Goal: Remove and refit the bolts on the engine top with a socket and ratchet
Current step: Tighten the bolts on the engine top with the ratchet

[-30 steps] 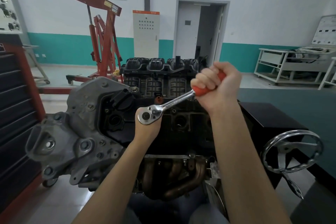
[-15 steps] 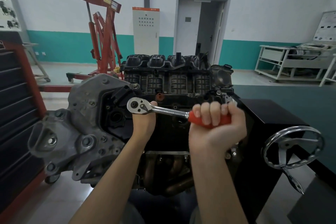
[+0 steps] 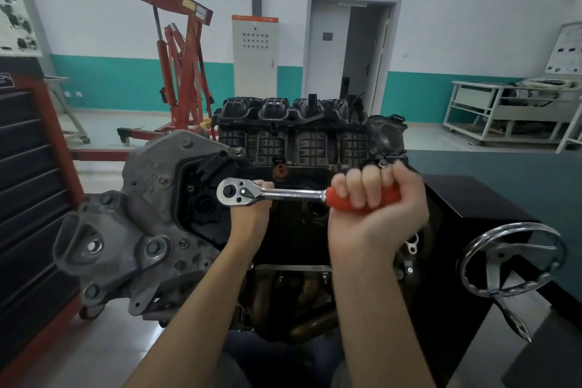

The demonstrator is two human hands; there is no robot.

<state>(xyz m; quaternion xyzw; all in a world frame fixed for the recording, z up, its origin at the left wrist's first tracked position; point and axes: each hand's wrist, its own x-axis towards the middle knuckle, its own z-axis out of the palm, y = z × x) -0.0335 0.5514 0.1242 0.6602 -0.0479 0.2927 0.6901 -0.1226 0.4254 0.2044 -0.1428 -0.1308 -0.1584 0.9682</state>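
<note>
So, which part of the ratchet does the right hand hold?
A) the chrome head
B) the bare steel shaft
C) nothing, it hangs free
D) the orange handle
D: the right hand grips the orange handle of the ratchet, while the left hand sits under the chrome head.

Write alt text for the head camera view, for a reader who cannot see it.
Two bare hands work a ratchet over the top of an engine: the right hand grips its red handle, and the left hand sits under the ratchet's head. A red engine crane stands behind on the left, a chrome handwheel at right.
</note>
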